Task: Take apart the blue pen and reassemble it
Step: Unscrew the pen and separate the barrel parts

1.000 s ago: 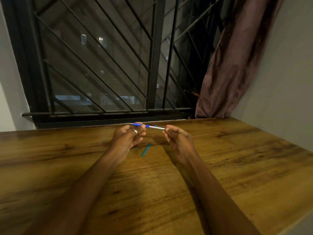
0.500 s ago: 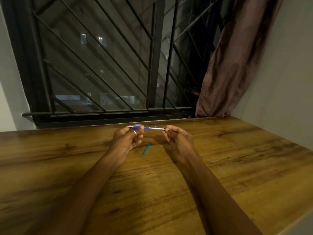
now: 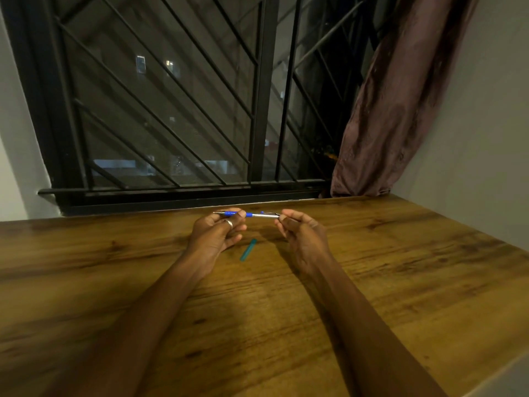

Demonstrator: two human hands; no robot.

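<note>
A blue and silver pen [image 3: 253, 215] is held level above the wooden table [image 3: 400, 267], near the window sill. My left hand [image 3: 219, 233], with a ring on one finger, pinches the blue tip end. My right hand [image 3: 300, 233] pinches the silver clip end. The middle of the pen shows between the two hands. A teal pen part [image 3: 248, 249], a short tube, lies on the table between and below my hands, touching neither.
A barred dark window [image 3: 177, 110] runs along the table's far edge. A brownish curtain [image 3: 386, 110] hangs at the far right corner beside a grey wall [image 3: 472, 124]. The table's right front edge cuts diagonally at lower right.
The pen has levelled and dropped slightly; my left fingers have shifted along the blue end. The teal part has not moved.
</note>
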